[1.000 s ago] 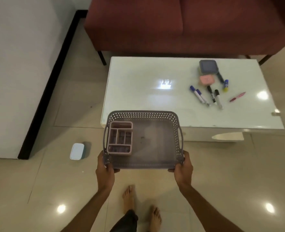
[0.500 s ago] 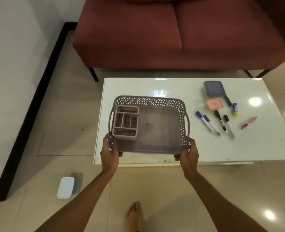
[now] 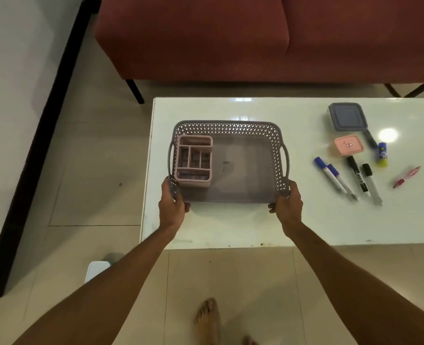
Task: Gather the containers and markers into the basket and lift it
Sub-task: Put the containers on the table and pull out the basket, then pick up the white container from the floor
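Observation:
A grey perforated basket (image 3: 276,155) is over the left part of the white table (image 3: 230,227). My left hand (image 3: 172,205) grips its near left corner and my right hand (image 3: 286,204) grips its near right corner. A pink divided organiser (image 3: 193,161) stands inside at the left. To the right on the table lie a grey lidded container (image 3: 347,116), a small pink container (image 3: 348,145), two blue-capped markers (image 3: 334,176), two black-capped markers (image 3: 364,179), a dark marker (image 3: 371,139), a blue and yellow glue stick (image 3: 382,154) and a pink pen (image 3: 406,176).
A dark red sofa (image 3: 230,38) stands behind the table. A white wall with black skirting (image 3: 31,150) runs along the left. A pale blue box (image 3: 96,268) lies on the tiled floor at the left, partly behind my left arm. My bare feet (image 3: 208,319) are below.
I have stepped up to the table and carried the basket forward from in front of the table edge to over its left part. Both hands kept their grip on it.

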Tool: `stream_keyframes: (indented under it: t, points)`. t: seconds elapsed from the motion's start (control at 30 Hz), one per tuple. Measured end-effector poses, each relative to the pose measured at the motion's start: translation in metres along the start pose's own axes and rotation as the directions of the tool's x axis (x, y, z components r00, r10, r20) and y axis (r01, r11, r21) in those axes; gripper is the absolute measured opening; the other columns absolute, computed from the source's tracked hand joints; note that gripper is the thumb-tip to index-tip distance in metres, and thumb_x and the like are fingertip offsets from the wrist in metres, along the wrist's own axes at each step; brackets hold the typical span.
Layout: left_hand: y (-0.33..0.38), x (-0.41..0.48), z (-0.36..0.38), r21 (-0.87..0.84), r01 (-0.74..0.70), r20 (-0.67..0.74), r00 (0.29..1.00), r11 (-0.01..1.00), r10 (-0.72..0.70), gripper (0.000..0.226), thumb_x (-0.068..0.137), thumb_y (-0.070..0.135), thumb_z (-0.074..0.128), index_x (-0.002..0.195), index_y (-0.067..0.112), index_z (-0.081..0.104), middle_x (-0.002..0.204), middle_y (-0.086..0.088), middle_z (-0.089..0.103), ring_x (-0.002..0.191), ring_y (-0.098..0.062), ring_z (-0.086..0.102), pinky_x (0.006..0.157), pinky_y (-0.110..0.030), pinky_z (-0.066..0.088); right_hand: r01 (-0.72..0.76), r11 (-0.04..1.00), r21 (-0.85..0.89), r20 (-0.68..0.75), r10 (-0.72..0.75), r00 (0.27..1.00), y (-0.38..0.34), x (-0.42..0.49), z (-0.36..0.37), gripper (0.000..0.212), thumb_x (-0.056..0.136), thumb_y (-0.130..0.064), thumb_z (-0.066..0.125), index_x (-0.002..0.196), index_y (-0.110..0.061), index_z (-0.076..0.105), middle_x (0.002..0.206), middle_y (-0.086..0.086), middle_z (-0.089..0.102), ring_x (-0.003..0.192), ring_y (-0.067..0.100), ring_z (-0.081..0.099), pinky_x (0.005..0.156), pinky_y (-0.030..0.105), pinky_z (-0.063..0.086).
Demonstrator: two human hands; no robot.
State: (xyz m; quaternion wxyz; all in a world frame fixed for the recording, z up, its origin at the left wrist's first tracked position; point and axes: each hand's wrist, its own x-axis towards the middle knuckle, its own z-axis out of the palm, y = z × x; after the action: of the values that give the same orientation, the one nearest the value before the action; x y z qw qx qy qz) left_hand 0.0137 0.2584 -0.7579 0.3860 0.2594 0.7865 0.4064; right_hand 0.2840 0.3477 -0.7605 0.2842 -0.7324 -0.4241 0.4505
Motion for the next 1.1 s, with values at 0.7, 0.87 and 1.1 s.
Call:
stream_keyframes:
  t: [0.7, 0.87, 1.1]
  points:
    - [0.035, -0.18, -0.16, 0.051, -0.105, -0.085, 0.99, 0.993, 0.109, 0.077, 0.081, 0.058, 0.055, 0.146, 0.021, 0.038, 0.132, -0.004, 0.053, 0.079, -0.024, 0.069, 0.077, -0.042, 0.056, 0.582, 0.76, -0.29, 0.262, -0.522, 0.812, -0.07, -0.21, -0.003, 0.038, 0.094, -0.031, 0.056, 0.13, -0.017, 0.051, 0.129, 0.005, 0.052, 0.103, 0.031, 0.061, 0.08, 0.044, 0.054]
    - [0.025, -0.24, -0.225, 0.15, -0.077, -0.208, 0.972, 0.986, 0.107, 0.049, 0.095, 0.018, 0.06, 0.142, 0.016, 0.046, 0.13, -0.009, 0.058, 0.082, -0.018, 0.062, 0.079, -0.034, 0.054, 0.715, 0.66, -0.232, 0.491, -0.555, 0.671, -0.1, -0.285, 0.02, 0.034, 0.096, -0.025, 0.057, 0.127, -0.013, 0.055, 0.126, 0.003, 0.057, 0.112, 0.027, 0.058, 0.087, 0.042, 0.051]
    - [-0.04, -0.278, -0.311, 0.148, 0.055, -0.31, 0.951, 0.987, -0.006, 0.051, 0.094, 0.023, 0.061, 0.142, 0.022, 0.044, 0.126, -0.005, 0.058, 0.107, -0.023, 0.057, 0.088, -0.037, 0.051, 0.747, 0.63, -0.211, 0.708, -0.429, 0.561, -0.108, -0.367, 0.105, 0.044, 0.093, -0.017, 0.058, 0.136, -0.015, 0.051, 0.136, 0.003, 0.056, 0.126, 0.023, 0.05, 0.099, 0.034, 0.041]
